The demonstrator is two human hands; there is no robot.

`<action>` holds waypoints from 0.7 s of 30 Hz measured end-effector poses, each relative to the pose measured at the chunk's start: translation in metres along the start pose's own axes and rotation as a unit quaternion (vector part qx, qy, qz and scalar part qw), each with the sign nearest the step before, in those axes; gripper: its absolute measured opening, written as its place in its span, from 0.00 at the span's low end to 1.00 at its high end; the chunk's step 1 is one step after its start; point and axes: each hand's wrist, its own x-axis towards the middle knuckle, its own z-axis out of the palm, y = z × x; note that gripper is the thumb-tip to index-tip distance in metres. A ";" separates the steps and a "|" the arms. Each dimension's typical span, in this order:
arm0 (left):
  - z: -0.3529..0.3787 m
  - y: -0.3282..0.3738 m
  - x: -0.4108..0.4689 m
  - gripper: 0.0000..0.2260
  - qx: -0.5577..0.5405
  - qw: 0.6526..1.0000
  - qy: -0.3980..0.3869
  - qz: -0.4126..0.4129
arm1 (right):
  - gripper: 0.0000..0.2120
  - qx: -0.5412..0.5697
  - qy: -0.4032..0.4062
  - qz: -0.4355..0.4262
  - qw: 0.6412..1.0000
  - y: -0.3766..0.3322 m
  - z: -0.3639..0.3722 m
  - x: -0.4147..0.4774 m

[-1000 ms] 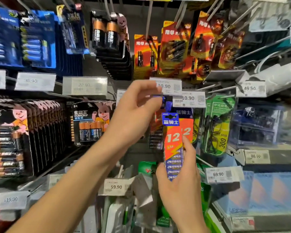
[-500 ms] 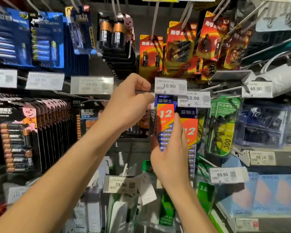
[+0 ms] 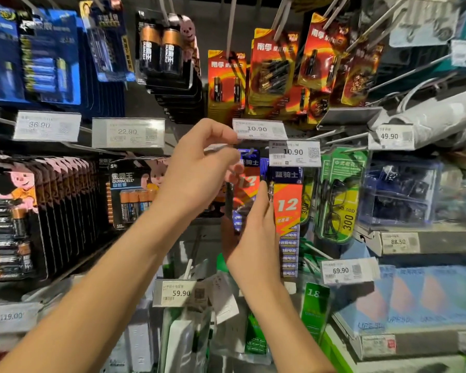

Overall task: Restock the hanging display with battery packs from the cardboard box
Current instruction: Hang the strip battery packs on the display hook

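A blue and orange battery pack [image 3: 246, 184] marked "12" is up against the display, its top at a metal hook [image 3: 217, 148] under a 10.90 price tag [image 3: 258, 129]. My right hand [image 3: 253, 238] grips the pack from below and largely covers it. My left hand [image 3: 199, 170] reaches in from the left, with thumb and forefinger pinching the hook's front end beside the tag. A second, identical pack [image 3: 288, 208] hangs just to the right. The cardboard box is out of view.
Black Duracell packs [image 3: 132, 195] hang in dense rows on the left. Red battery packs [image 3: 226, 84] hang above. To the right is a green glasses pack [image 3: 336, 195], with shelves of boxed goods [image 3: 414, 240] beyond it. A 59.90 tag [image 3: 175, 292] and more hooks jut out below my hands.
My right hand has raised the battery pack from lower down to the hook under the 10.90 tag. My left hand has stayed at the hook.
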 end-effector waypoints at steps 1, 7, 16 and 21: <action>0.002 -0.005 -0.010 0.09 0.033 0.999 -0.002 0.028 | 0.54 0.000 0.001 -0.004 1.000 0.004 0.002 -0.005; 0.015 -0.049 -0.043 0.09 0.231 0.952 -0.060 0.190 | 0.45 0.003 0.000 -0.004 1.000 0.013 0.008 -0.024; 0.032 -0.077 -0.022 0.36 0.535 0.808 -0.124 0.215 | 0.40 0.037 -0.024 0.006 0.999 0.023 -0.007 -0.065; 0.048 -0.072 -0.018 0.33 0.595 0.774 -0.117 0.183 | 0.35 0.066 0.037 0.018 0.997 0.045 -0.002 -0.095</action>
